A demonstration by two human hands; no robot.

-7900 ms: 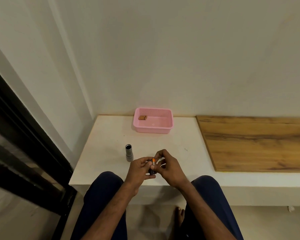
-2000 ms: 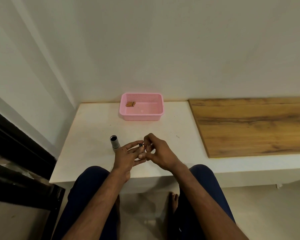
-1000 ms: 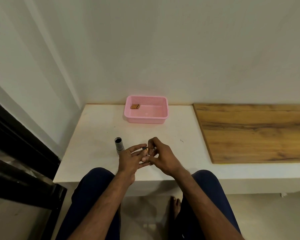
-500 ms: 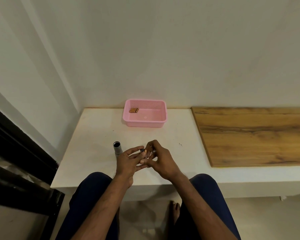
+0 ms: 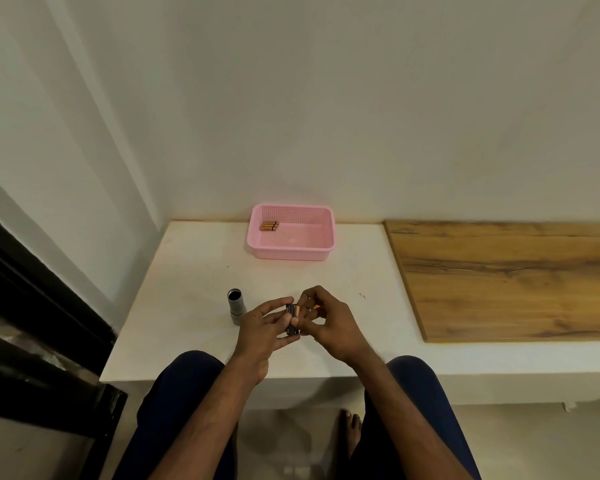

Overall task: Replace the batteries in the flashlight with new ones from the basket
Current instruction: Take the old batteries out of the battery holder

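Head view, left to right. A dark door frame point(image 5: 32, 323) ran along the left edge, beside the white table point(image 5: 187, 271) set into the corner of the room. The grey flashlight body point(image 5: 236, 306) stood upright on the table with its open end facing up, just left of the hands and apart from them. The left hand point(image 5: 260, 327) was held over the table's near edge, its fingers curled round a dark cylinder point(image 5: 292, 323) and gripping it from the left side. A copper-coloured battery showed at the upper end of this cylinder; finer detail was too small to tell. Straight beyond it, against the wall and well apart from the hands, sat the pink basket point(image 5: 291, 252), with a few copper-coloured batteries point(image 5: 269, 226) lying together in its rear left corner. The right hand point(image 5: 329, 323) met the left from the other side, fingers bent and fingertips pinching the cylinder's upper end. Below, between the person's dark-trousered knees, a bare foot point(image 5: 350, 434) rested on the floor. A wooden board point(image 5: 516, 278) covered the table's right-hand part.
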